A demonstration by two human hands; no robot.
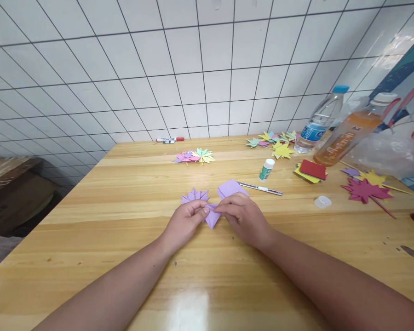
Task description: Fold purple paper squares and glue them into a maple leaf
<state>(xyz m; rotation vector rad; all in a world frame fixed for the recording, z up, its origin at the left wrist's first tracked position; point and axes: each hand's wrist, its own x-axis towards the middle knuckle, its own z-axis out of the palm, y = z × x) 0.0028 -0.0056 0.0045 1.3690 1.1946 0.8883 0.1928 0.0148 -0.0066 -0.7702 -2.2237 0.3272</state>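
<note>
Between my two hands is a small folded piece of purple paper [211, 220], its point facing me. My left hand [189, 218] pinches its left side between thumb and fingers. On the right side, the fingers of my right hand [243, 216] are closed on the same paper's upper edge. Just behind my left hand lies a purple folded-paper leaf [195, 195] with several points, partly covered. A flat purple paper square [232, 187] rests behind my right hand, its near edge hidden by the fingers.
Behind the hands are a craft knife [261, 188], a glue stick [266, 170] and pastel paper leaves [193, 156]. To the right are a paper stack [312, 170], a clear cap [323, 202], a crimson leaf [365, 191], a water bottle [319, 124] and an orange drink bottle [352, 133]. A marker [170, 139] lies near the wall.
</note>
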